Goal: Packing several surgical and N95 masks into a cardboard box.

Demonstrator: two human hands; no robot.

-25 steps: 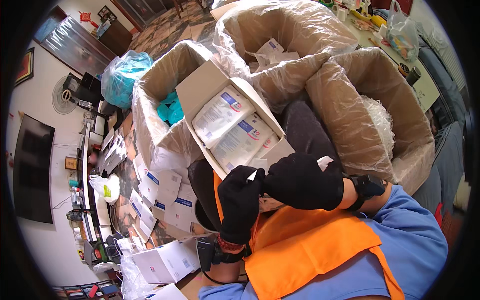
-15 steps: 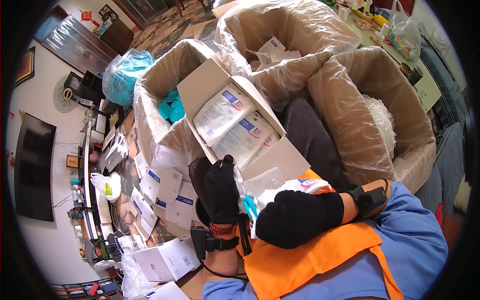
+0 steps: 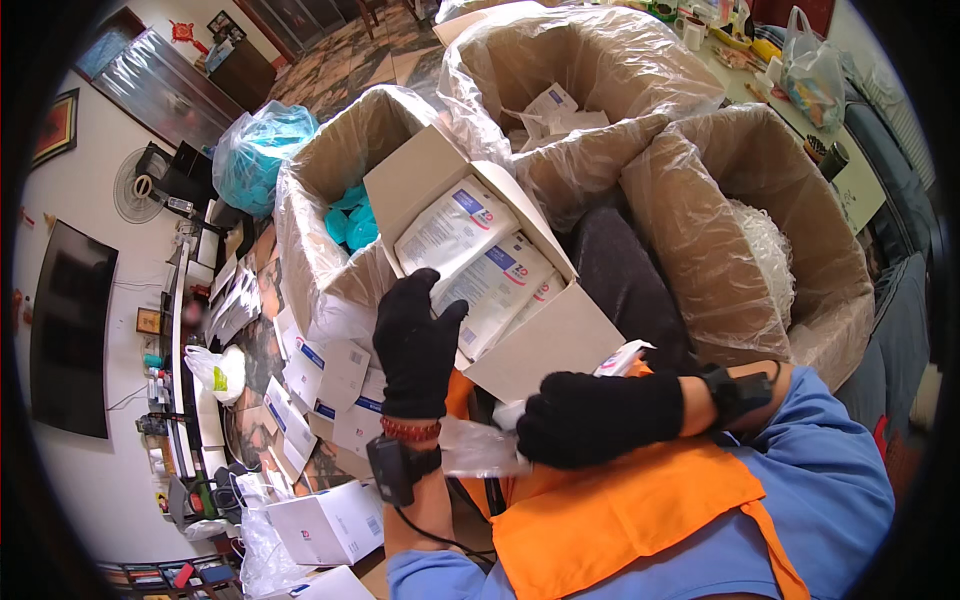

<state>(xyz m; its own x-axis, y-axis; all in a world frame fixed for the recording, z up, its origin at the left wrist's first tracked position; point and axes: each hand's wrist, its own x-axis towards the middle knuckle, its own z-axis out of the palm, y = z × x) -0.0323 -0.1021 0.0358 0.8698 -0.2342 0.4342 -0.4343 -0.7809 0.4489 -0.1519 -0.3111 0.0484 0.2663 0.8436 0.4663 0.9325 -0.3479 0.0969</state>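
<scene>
My left hand (image 3: 415,340), in a black glove, is at the near left side of an open cardboard box (image 3: 412,180). Its thumb and index finger are apart, with nothing visible between them. In the box lie several white printed packets (image 3: 490,290) with blue and red marks. My right hand (image 3: 600,420), also black-gloved, is closed in front of the orange apron (image 3: 620,510). It grips a white packet (image 3: 624,357), whose end sticks out above the knuckles. A piece of clear plastic (image 3: 482,450) extends left from under that hand; whether the hand holds it is hidden.
Lined cartons stand beyond: one with teal items (image 3: 350,215), one with white packets (image 3: 560,115), one with a tangled clear mass (image 3: 765,255). A bag of teal items (image 3: 260,165) sits at the far left. White boxes (image 3: 325,520) lie on the floor at left.
My left hand has left the bundle by my right hand and moved up to the box, its fingers spreading. The teal pieces between my hands are out of sight. The clear plastic is lower.
</scene>
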